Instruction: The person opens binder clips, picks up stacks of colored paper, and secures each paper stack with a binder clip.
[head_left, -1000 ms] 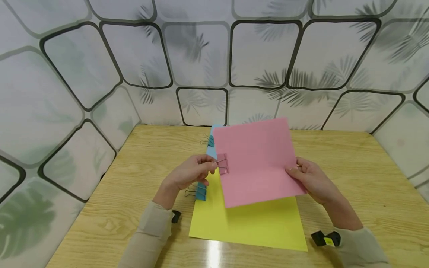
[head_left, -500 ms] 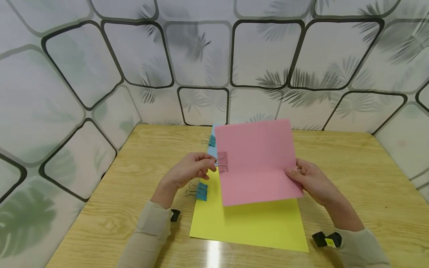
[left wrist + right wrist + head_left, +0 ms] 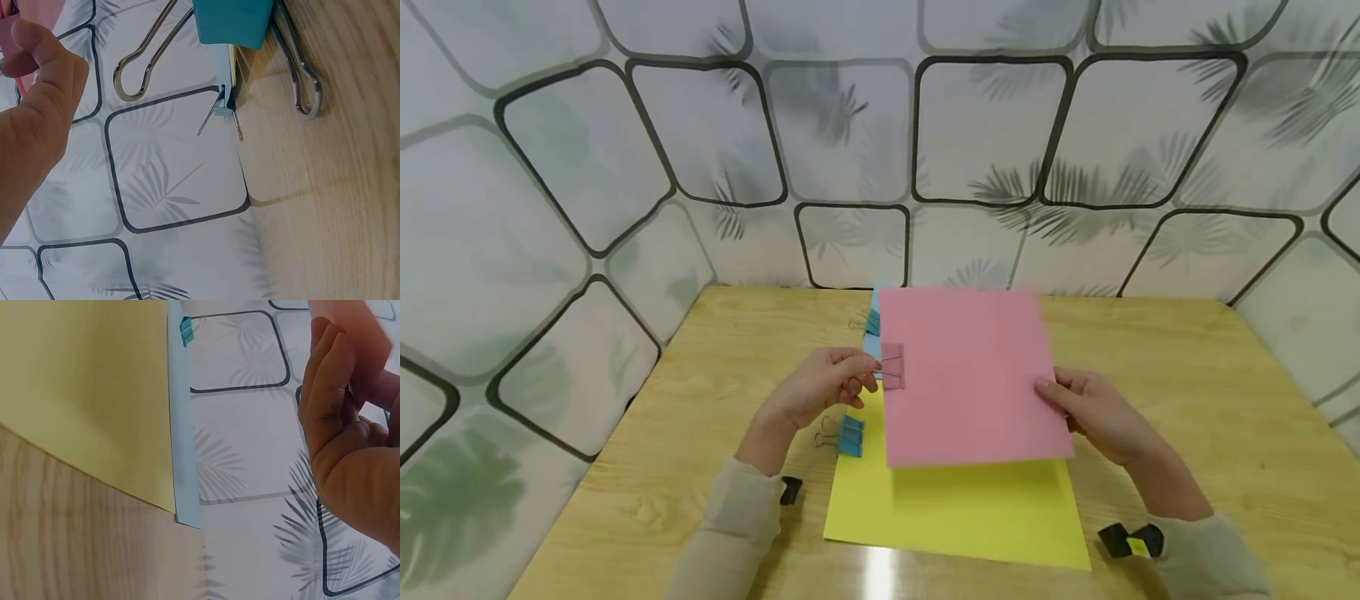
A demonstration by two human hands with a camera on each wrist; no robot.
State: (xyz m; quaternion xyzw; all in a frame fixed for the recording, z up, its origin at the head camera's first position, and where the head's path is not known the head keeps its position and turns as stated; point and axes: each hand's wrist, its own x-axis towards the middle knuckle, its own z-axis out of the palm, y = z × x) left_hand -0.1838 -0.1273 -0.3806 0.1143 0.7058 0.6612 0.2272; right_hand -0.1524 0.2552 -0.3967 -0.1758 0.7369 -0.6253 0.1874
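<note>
My left hand pinches the wire handles of a pink binder clip, which sits on the left edge of a pink sheet. At the sheet's right edge, my right hand pinches it with the thumb on top. The pink sheet is held above a larger yellow sheet and covers much of it. Light blue paper shows behind, at the upper left. Two blue binder clips, a near one and a far one, grip the left edge of the lower papers.
The papers lie on a wooden table, against a patterned wall covering at the back. A black wrist strap is on the right sleeve, and another black piece is by the left cuff.
The pink sheet has flattened out, and its tilted top edge has become level. My right hand has shifted slightly left and down with it, while my left hand stays at the pink clip.
</note>
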